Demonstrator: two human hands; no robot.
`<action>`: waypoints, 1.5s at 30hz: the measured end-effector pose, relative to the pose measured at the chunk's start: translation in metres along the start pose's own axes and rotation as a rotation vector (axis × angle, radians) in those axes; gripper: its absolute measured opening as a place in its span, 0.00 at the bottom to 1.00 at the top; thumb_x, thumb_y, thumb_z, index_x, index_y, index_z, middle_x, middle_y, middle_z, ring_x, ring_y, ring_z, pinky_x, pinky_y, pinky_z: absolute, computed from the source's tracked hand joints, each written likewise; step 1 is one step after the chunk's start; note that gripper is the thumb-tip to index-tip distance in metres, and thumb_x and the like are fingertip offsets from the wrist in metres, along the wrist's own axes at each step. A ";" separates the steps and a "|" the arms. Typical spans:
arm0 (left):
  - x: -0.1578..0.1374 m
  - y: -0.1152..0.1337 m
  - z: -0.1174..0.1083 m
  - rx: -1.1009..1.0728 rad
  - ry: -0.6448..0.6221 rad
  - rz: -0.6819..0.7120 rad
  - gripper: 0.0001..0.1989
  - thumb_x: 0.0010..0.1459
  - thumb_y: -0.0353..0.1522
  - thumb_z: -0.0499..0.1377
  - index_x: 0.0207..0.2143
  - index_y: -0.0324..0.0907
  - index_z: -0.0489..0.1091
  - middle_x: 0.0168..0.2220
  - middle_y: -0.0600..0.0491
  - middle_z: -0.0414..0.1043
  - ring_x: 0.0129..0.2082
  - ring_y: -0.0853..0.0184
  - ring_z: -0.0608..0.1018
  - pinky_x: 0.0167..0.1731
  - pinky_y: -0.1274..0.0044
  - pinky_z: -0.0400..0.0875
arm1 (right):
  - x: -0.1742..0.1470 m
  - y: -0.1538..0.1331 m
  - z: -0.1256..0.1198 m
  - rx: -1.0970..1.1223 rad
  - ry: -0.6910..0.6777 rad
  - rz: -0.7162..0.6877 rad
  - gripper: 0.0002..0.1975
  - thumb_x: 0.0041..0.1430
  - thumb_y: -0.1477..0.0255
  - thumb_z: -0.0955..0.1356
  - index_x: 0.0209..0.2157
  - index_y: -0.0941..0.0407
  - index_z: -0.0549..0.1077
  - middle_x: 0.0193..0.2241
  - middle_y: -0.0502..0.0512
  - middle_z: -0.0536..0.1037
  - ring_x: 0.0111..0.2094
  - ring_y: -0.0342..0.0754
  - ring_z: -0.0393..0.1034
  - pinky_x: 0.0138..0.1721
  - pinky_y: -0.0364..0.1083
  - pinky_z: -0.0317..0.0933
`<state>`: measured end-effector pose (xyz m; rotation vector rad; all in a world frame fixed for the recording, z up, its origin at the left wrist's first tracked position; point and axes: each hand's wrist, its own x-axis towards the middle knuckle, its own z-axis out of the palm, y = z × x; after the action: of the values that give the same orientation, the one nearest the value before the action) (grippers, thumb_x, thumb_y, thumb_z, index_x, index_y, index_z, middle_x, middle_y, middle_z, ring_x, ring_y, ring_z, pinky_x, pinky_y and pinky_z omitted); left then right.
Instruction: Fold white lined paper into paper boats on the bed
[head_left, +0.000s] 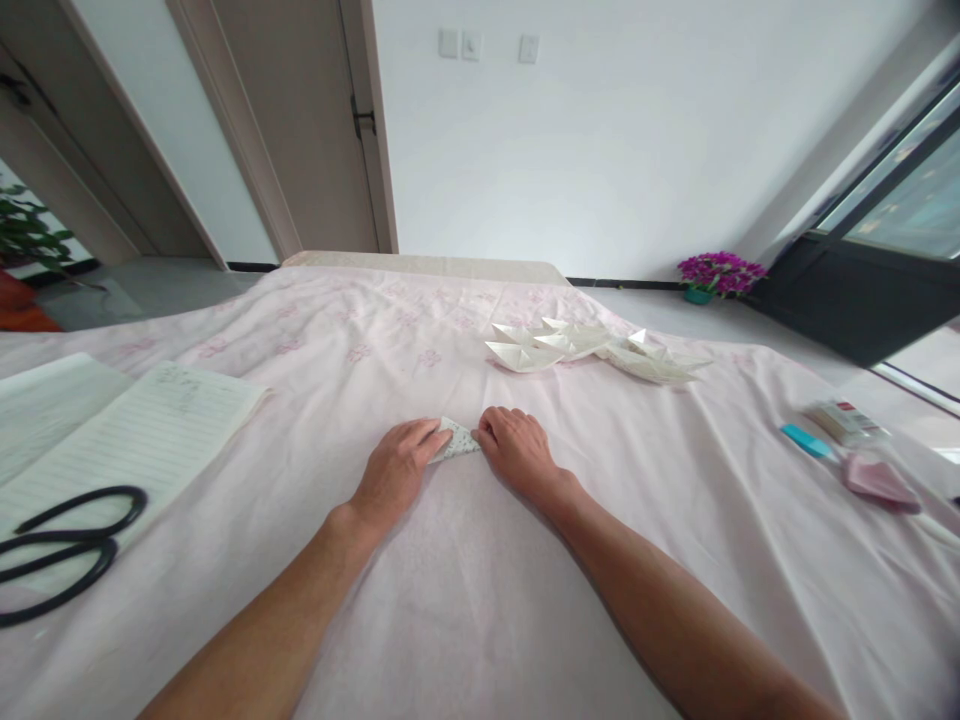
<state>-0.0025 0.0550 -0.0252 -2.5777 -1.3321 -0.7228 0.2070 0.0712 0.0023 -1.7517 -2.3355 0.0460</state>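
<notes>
A small folded piece of paper (459, 440) with writing on it lies on the pink cloth between my two hands. My left hand (401, 458) presses on its left end, thumb and fingers closed about the edge. At the paper's right corner is my right hand (517, 448), with its fingers curled together over that tip. Parts of the paper are hidden under the fingers. Beyond my right hand, several folded paper boats (574, 345) sit in a cluster on the cloth.
An open lined notebook (172, 410) lies at the left, with black-handled scissors (97, 540) on it. To the right are a blue eraser-like block (805, 441), a plastic-wrapped pack (846, 422) and a pink folded item (879, 482). The pink flowered cloth (420, 620) is wrinkled.
</notes>
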 end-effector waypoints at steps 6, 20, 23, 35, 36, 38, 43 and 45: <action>0.001 0.001 -0.005 0.025 -0.079 -0.054 0.18 0.60 0.24 0.56 0.51 0.46 0.71 0.52 0.49 0.73 0.52 0.61 0.74 0.53 0.67 0.68 | 0.001 0.002 0.002 0.021 0.001 -0.010 0.07 0.67 0.68 0.61 0.37 0.53 0.68 0.36 0.52 0.76 0.37 0.48 0.67 0.37 0.46 0.49; 0.004 0.010 0.000 0.055 -0.143 -0.146 0.18 0.63 0.32 0.56 0.56 0.45 0.65 0.59 0.48 0.67 0.59 0.60 0.68 0.59 0.64 0.59 | -0.008 -0.025 0.002 -0.031 0.119 -0.046 0.14 0.65 0.57 0.62 0.41 0.54 0.68 0.39 0.56 0.72 0.42 0.53 0.62 0.43 0.50 0.49; 0.005 0.014 -0.003 0.058 -0.161 -0.172 0.18 0.64 0.32 0.55 0.56 0.44 0.65 0.59 0.46 0.67 0.59 0.59 0.67 0.58 0.63 0.59 | -0.008 -0.029 0.004 -0.011 0.117 -0.026 0.14 0.65 0.58 0.62 0.41 0.54 0.68 0.39 0.56 0.71 0.42 0.53 0.61 0.44 0.51 0.49; 0.003 0.014 -0.004 0.085 -0.209 -0.245 0.21 0.65 0.33 0.53 0.60 0.44 0.61 0.62 0.45 0.62 0.62 0.56 0.64 0.59 0.59 0.56 | -0.005 -0.017 0.004 0.004 0.064 -0.017 0.06 0.66 0.67 0.62 0.42 0.52 0.67 0.40 0.55 0.71 0.42 0.52 0.60 0.43 0.50 0.48; 0.002 0.014 -0.005 0.087 -0.210 -0.256 0.22 0.65 0.33 0.53 0.60 0.44 0.60 0.62 0.44 0.62 0.62 0.56 0.63 0.59 0.59 0.56 | -0.005 -0.015 0.003 -0.002 0.055 -0.017 0.06 0.66 0.68 0.62 0.42 0.52 0.67 0.40 0.55 0.71 0.41 0.52 0.60 0.42 0.50 0.48; 0.000 0.013 -0.006 0.090 -0.209 -0.271 0.22 0.65 0.34 0.53 0.60 0.43 0.60 0.62 0.44 0.62 0.62 0.55 0.63 0.59 0.59 0.56 | -0.004 -0.012 0.004 -0.012 0.042 -0.012 0.06 0.67 0.69 0.60 0.42 0.52 0.67 0.40 0.56 0.71 0.41 0.52 0.61 0.41 0.49 0.48; 0.000 0.014 -0.007 0.095 -0.211 -0.275 0.21 0.65 0.34 0.52 0.59 0.42 0.62 0.63 0.43 0.61 0.62 0.55 0.63 0.59 0.58 0.56 | 0.000 -0.002 0.006 0.008 0.053 -0.018 0.10 0.69 0.72 0.57 0.43 0.52 0.68 0.40 0.55 0.72 0.40 0.51 0.62 0.39 0.48 0.48; 0.000 0.014 -0.007 0.097 -0.212 -0.276 0.21 0.65 0.34 0.51 0.59 0.42 0.61 0.63 0.43 0.61 0.62 0.55 0.63 0.59 0.57 0.56 | 0.001 0.001 0.006 0.030 0.052 -0.024 0.10 0.69 0.73 0.57 0.43 0.52 0.69 0.40 0.55 0.72 0.39 0.50 0.62 0.38 0.47 0.48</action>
<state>0.0063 0.0444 -0.0181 -2.4769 -1.7650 -0.4155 0.2069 0.0731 -0.0037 -1.6903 -2.3068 0.0306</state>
